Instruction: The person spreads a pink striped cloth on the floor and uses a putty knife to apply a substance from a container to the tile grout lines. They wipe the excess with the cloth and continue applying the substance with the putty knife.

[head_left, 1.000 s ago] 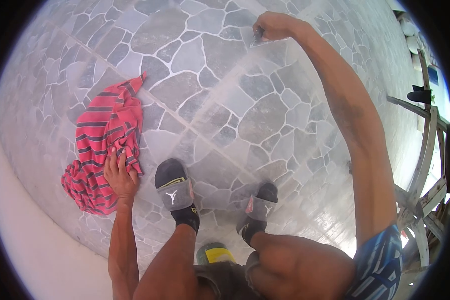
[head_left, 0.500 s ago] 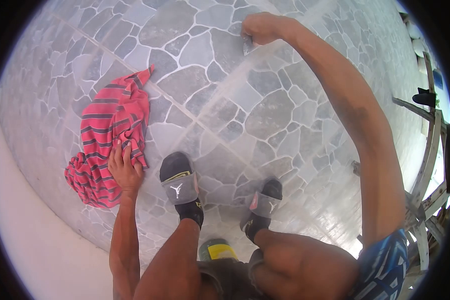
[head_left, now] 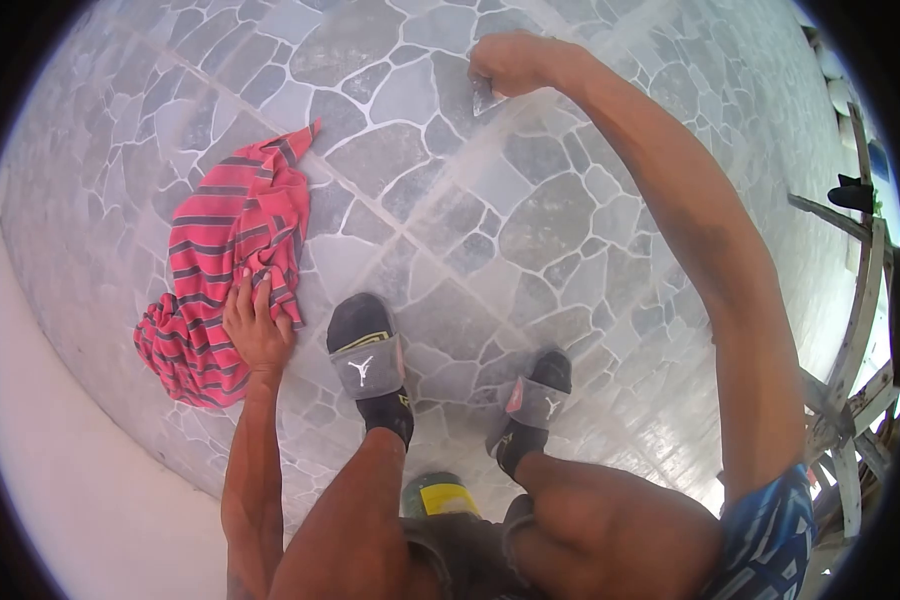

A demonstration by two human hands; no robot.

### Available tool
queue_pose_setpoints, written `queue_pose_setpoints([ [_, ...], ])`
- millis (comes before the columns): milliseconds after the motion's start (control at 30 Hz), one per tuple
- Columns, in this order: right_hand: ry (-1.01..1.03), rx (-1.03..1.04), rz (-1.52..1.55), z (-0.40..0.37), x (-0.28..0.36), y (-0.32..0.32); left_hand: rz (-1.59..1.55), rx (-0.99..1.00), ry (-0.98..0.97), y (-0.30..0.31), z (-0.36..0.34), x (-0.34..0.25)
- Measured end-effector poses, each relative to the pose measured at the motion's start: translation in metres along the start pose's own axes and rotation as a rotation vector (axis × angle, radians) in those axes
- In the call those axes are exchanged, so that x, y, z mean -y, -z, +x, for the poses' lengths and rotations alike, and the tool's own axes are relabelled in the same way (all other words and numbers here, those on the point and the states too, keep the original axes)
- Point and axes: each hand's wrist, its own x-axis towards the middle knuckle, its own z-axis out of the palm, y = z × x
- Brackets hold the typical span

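Observation:
My left hand (head_left: 258,325) rests on a crumpled red cloth with dark stripes (head_left: 210,245), its fingers stretched out and a little apart. The cloth lies on the floor to the left of my feet. Farther out, at the top of the view, my right hand (head_left: 510,65) is closed around a small flat scraper (head_left: 484,97). Only the grey blade of the scraper shows; its grip is hidden in my fist. The blade is at the floor, beside a whitish dusty band between the stone-patterned tiles (head_left: 547,225).
My feet in dark slide sandals (head_left: 365,370) stand on the floor. Behind them, between my legs, is a green container with a yellow label (head_left: 445,497). A pale wall (head_left: 90,460) borders the left side. Wooden beams (head_left: 860,320) stand at the right edge.
My right hand with the scraper has shifted slightly left along the floor. My left hand stays on the cloth, and the whole view has moved a little.

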Motion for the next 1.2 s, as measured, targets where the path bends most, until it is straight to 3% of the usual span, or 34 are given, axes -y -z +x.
queue_pose_setpoints([
  [67, -0.034, -0.103, 0.162, -0.013, 0.013, 0.024, -0.011, 0.012, 0.009, 0.002, 0.002, -0.002],
  [100, -0.017, -0.151, 0.169, -0.008, 0.007, 0.007, -0.019, 0.018, 0.015, 0.004, 0.002, -0.004],
  [133, -0.012, -0.031, -0.095, -0.004, 0.019, -0.009, -0.018, 0.011, 0.013, 0.002, 0.002, -0.004],
  [200, -0.001, 0.047, -0.075, 0.000, 0.020, -0.007, -0.011, 0.005, 0.005, 0.001, -0.001, -0.001],
  [300, -0.024, -0.122, 0.134, -0.008, 0.027, 0.015, -0.037, 0.014, 0.020, 0.003, 0.000, -0.003],
  [400, -0.042, 0.104, -0.102, -0.009, 0.048, 0.001, -0.021, 0.000, 0.015, 0.001, 0.000, -0.001],
  [533, -0.022, -0.235, 0.142, -0.008, 0.038, -0.005, -0.037, 0.008, 0.031, 0.001, -0.006, -0.003],
  [567, -0.041, 0.035, -0.128, -0.006, 0.048, -0.012, -0.029, 0.008, 0.027, 0.001, -0.005, -0.002],
  [700, 0.026, -0.169, 0.132, -0.005, 0.039, 0.003, -0.034, 0.010, 0.025, 0.000, -0.002, -0.001],
  [800, -0.043, 0.027, -0.141, -0.004, 0.056, -0.013, -0.030, 0.008, 0.018, -0.001, -0.001, 0.000],
  [833, 0.017, 0.064, -0.113, -0.003, 0.052, -0.005, -0.028, 0.000, 0.016, -0.001, 0.002, 0.000],
  [967, 0.029, -0.160, 0.136, -0.006, 0.034, 0.004, -0.023, 0.018, 0.029, 0.001, -0.006, -0.003],
  [1067, -0.012, 0.067, -0.070, -0.007, 0.038, -0.012, -0.019, 0.002, 0.028, -0.001, 0.002, -0.002],
  [1200, -0.041, -0.148, 0.163, -0.019, 0.035, 0.004, -0.027, 0.019, 0.031, 0.004, 0.000, -0.004],
])
